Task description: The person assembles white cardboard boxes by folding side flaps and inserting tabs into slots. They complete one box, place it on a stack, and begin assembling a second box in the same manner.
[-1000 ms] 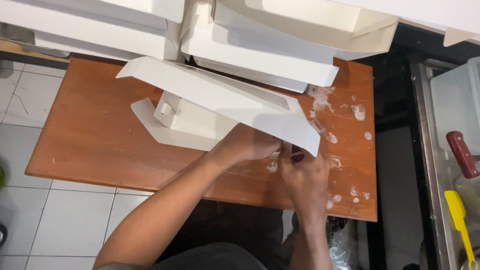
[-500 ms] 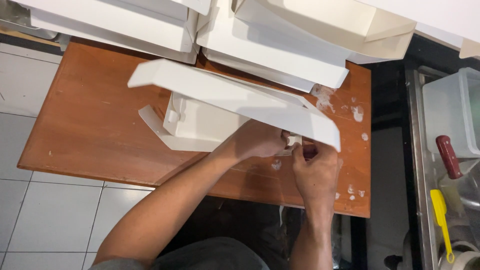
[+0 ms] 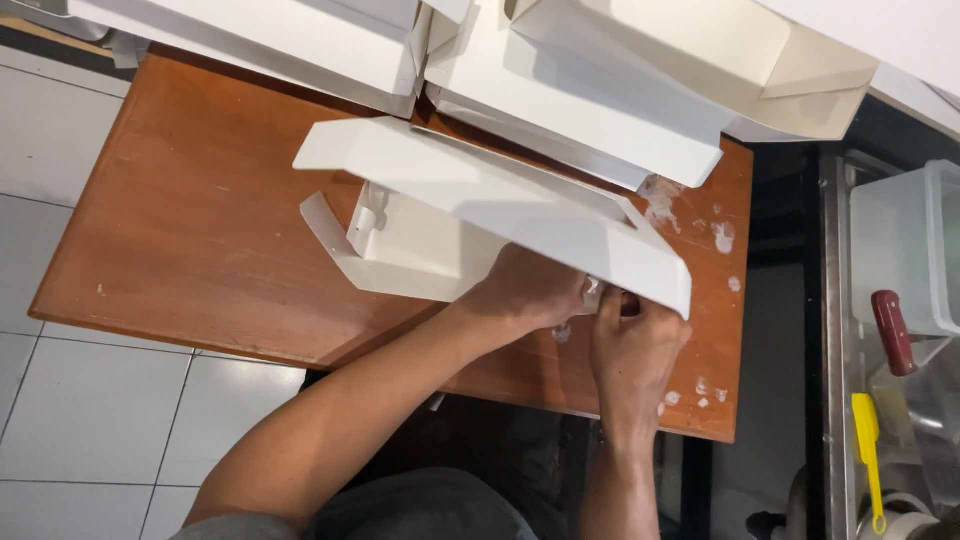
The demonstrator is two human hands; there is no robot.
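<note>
The white cardboard box (image 3: 470, 215) has swung a little since a second ago: its long lid panel now sits flatter and squarer across the wooden table (image 3: 190, 220), where before it was tipped up at more of an angle, and the camera has drifted leftward, so more of the brown tabletop shows. Both hands have stayed at the same near-right corner of the box, which suggests the fiddly folding at that corner is what is in hand and is not finished.

The left hand (image 3: 530, 290) lies over the box's base panel, fingers curled under the lid's edge and closed on the card there. The right hand (image 3: 632, 345) comes up from below with thumb and fingers pinched narrowly at the corner flap; I think it grips a small tab, though the lid's edge hides the fingertips, so I cannot be sure. At the far left end of the box a loose flap (image 3: 325, 225) sticks out flat on the table.

Behind it, along the table's far edge, stand stacked white boxes (image 3: 560, 90), some open-topped with folded corners, all plain and unprinted. White smears and flecks (image 3: 720, 235) dot the table's right end. Off to the right are a clear plastic tub (image 3: 900, 250), a red-handled tool (image 3: 893, 330) and a yellow-handled tool (image 3: 868, 440).
</note>
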